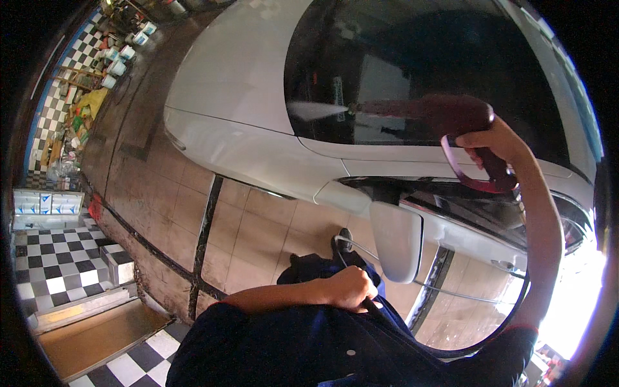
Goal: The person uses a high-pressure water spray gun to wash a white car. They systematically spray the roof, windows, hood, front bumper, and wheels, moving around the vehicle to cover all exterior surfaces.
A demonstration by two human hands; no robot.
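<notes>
My right hand (508, 140) grips the handle of a dark red pressure-washer gun (454, 116), raised over the windshield (459, 53) of a silver-white car. A fan of water (316, 110) leaves its nozzle towards the bonnet (232, 72). Held at my waist, the black hose (375, 309) is in my left hand (352, 289), which is closed around it. From there the hose loops across to the right and up along my right forearm. The car's side mirror (396, 242) sticks out between my two hands.
Brown floor tiles (261, 217) lie beside the car, crossed by a dark drain channel (205, 217). White buckets (116, 67) and assorted clutter line the checkered wall at upper left. A checkered step (116, 263) stands at left. A thinner hose (464, 292) trails past my shoe (341, 239).
</notes>
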